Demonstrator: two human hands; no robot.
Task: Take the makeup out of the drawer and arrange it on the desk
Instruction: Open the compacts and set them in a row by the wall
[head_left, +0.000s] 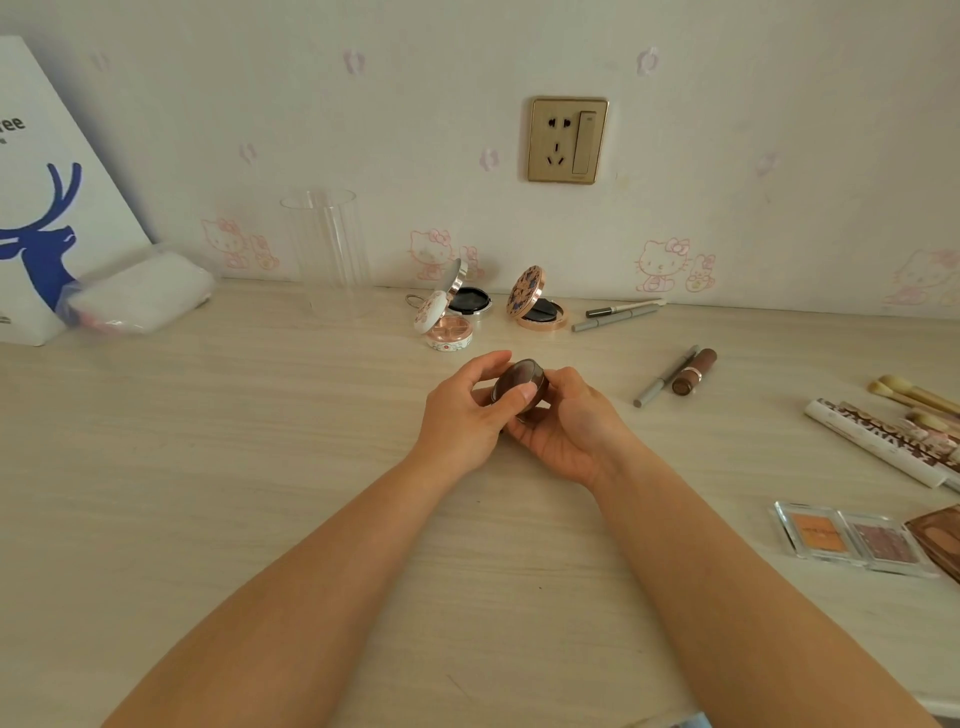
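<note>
Both hands meet over the middle of the desk, holding a small round dark compact: the left hand pinches it from the left and the right hand cups it from below. Three open compacts stand far behind; palettes lie right.

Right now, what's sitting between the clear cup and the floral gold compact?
Head view: two open compacts, the silver compact and, just in front, the white compact.
</note>
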